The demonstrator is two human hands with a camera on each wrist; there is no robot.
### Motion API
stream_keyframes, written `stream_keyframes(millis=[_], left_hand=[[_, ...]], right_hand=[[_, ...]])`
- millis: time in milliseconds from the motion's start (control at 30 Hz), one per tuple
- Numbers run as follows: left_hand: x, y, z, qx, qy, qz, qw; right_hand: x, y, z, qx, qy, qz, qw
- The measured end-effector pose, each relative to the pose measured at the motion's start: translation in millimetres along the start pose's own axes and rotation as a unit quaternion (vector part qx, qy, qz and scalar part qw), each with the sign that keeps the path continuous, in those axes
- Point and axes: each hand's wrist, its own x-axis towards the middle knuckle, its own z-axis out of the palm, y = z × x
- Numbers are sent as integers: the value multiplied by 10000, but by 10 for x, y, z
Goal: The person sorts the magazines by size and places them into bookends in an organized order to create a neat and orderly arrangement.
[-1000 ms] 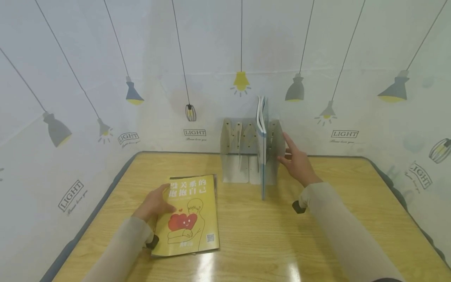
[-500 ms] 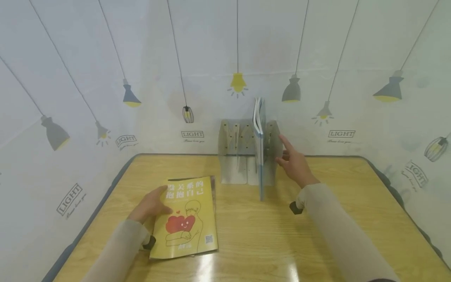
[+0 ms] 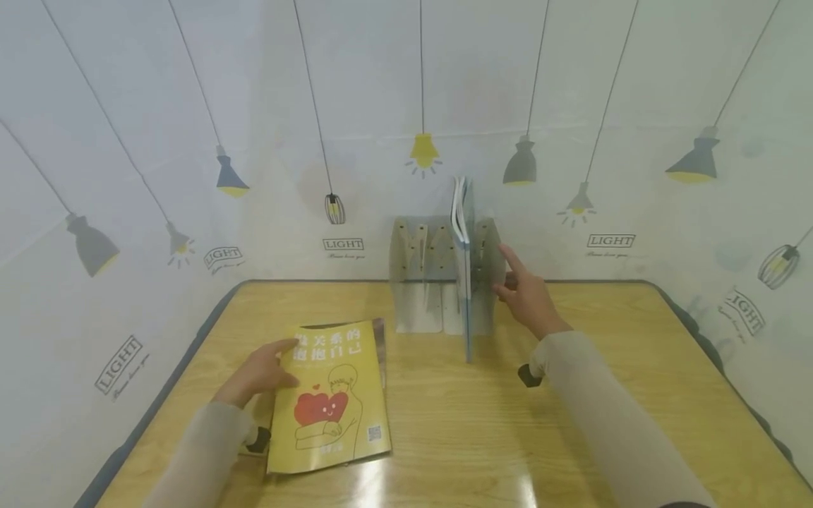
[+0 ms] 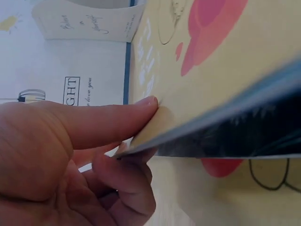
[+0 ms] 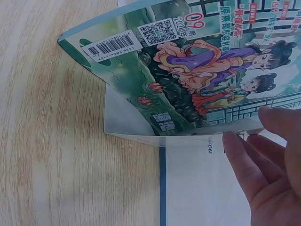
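Observation:
A yellow magazine with a red heart lies on top of a small stack at the left of the table. My left hand pinches its left edge; in the left wrist view the thumb presses on the cover and fingers curl underneath. That edge is raised above another printed cover. At the back stands a pale metal book rack, with several magazines upright in it. My right hand grips the rack's right side panel, beside a green illustrated magazine cover.
The wood-grain table meets a pale wall covering printed with lamps just behind the rack. A darker magazine shows beneath the yellow one at its upper right.
My left hand has shifted slightly left, lifting the yellow magazine's left edge so more of the stack below shows. My right hand stays at the rack. The head view has drifted slightly.

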Motion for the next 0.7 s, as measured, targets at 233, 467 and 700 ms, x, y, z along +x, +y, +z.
stream_keyframes(millis=[233, 467, 700], left_hand=[[-39, -10, -74, -1044, -239, -220, 9940], [-91, -18, -105, -1552, -298, 55, 9874], [-161, 15, -102, -1553, -157, 264, 9874]], right_hand=[[10, -1, 3, -29, 20, -3, 10000], [14, -5, 3, -130, 9, -6, 9999], [8, 2, -1, -115, -23, 9, 9999]])
